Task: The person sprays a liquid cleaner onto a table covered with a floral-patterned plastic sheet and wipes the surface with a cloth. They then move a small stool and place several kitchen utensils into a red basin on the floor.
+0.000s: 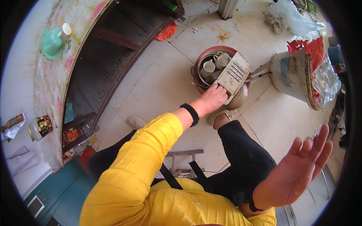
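Observation:
My left hand grips the near end of a flat grater with a worn board-like body. The grater lies tilted over the right side of a red-rimmed basin. Inside the basin, several light mugs sit in a metal pot. A perforated metal colander or ladle shows beneath the grater's lower right side, with long handles reaching right. My right hand is raised at the right, palm showing and fingers spread, holding nothing.
A dirty white bucket with red and clear plastic lies on the right. A dark wooden cabinet stands at the left, with a green plastic container and a glass jar on its top. A small wooden stool is below me.

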`<state>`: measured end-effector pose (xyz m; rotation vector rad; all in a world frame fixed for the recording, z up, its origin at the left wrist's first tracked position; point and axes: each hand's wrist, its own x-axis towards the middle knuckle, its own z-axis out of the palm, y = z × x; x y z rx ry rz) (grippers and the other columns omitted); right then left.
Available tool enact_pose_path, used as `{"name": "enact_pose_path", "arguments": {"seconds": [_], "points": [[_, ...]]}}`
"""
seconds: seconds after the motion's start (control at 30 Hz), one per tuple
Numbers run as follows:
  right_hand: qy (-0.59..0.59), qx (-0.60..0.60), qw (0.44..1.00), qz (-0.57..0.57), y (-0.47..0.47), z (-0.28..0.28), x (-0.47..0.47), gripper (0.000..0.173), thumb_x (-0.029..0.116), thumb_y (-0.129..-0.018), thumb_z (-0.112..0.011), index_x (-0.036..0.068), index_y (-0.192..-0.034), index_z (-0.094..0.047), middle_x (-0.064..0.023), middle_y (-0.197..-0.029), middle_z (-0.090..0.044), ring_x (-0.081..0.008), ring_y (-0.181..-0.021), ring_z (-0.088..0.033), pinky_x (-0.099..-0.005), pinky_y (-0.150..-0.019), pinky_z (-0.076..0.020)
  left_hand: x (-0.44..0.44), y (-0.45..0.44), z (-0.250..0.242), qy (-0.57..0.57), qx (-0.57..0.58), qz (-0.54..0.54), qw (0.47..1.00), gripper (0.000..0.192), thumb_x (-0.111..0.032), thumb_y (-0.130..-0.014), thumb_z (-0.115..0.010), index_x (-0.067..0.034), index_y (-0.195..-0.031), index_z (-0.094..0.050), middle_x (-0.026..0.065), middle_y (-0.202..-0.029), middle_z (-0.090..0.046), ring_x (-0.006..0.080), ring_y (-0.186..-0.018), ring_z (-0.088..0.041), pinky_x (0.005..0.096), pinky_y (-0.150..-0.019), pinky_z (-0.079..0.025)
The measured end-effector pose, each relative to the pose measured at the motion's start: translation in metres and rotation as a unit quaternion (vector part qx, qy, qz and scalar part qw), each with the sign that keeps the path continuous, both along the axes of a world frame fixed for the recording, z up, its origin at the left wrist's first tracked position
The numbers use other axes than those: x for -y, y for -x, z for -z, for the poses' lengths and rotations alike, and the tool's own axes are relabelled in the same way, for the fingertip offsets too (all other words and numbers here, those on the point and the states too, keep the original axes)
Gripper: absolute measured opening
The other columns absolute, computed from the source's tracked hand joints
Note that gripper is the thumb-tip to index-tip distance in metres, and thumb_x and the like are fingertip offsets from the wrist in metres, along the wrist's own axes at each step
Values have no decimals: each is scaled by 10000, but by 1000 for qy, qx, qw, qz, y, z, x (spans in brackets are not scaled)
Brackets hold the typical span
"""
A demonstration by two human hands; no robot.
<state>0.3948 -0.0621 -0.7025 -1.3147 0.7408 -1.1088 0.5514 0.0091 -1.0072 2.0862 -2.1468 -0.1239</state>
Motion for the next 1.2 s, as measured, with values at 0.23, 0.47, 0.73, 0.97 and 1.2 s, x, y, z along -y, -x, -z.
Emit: {"name": "enact_pose_path", "arguments": {"seconds": [0.23,0.47,0.73,0.97,1.2], "points": [[-109,-38,993,8,-5,19,1,656,221,-892,-572,47,-1465,-305,-243,-1533,-219,-213,-1134,-530,-350,-1041,-397,15,-108,-18,43,-200,-114,972,420,-237,-773,-711,-85,-1144,-588,84,-1117,-624,269,-1065,-585,422,-933,-448],[-162,-71,984,-31,-50,28,20,616,203,-933,-526,1,-1460,-280,-240,-1507,-262,-163,-1022,-539,-300,-968,-443,-17,-308,-35,-70,-308,-379,870,530,-262,-847,-676,-7,-1286,-524,201,-1154,-618,269,-1072,-603,362,-934,-479],[-156,-94,981,-65,-83,20,35,533,216,-941,-513,-5,-1405,-373,-232,-1483,-306,-161,-985,-531,-277,-941,-437,62,-402,-23,5,-76,-367,927,814,-445,-745,-721,-48,-1392,-427,225,-1412,-429,381,-1337,-365,423,-1107,-314],[-159,-110,977,-86,-85,24,38,441,198,-943,-529,-5,-1327,-453,-268,-1420,-398,-291,-949,-569,-432,-885,-451,61,-378,20,-2,66,-408,911,685,-562,-819,-610,-179,-1374,-483,63,-1450,-431,331,-1411,-240,621,-1104,-167],[-151,-149,974,-85,-93,33,34,470,226,-944,-532,-8,-1344,-452,-267,-1428,-394,-259,-957,-543,-396,-878,-441,37,-376,30,77,49,-367,926,569,-520,-898,-526,-204,-1370,-490,62,-1465,-422,334,-1404,-255,577,-1120,-180]]}}
